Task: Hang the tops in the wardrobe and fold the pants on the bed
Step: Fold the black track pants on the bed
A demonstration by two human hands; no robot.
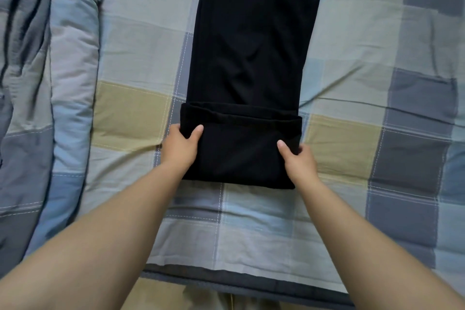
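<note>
While one pair of black pants (249, 58) lies flat, left hand (180, 145) and right hand (298, 158) pinch its fold.

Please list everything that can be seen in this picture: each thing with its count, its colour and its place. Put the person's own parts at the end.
long black fabric pants: one, black, lying lengthwise down the middle of the bed, the near end folded back over itself.
checked patchwork bed sheet: one, squares of pale blue, grey, tan and grey-green, spread under the pants and reaching to the near edge of the bed.
padded checked quilt: one, blue and grey, bunched along the left side of the bed.
left hand: one, bare, gripping the left edge of the folded part, thumb on top.
right hand: one, bare, gripping the right edge of the folded part, thumb on top, fingers tucked beneath.
</note>
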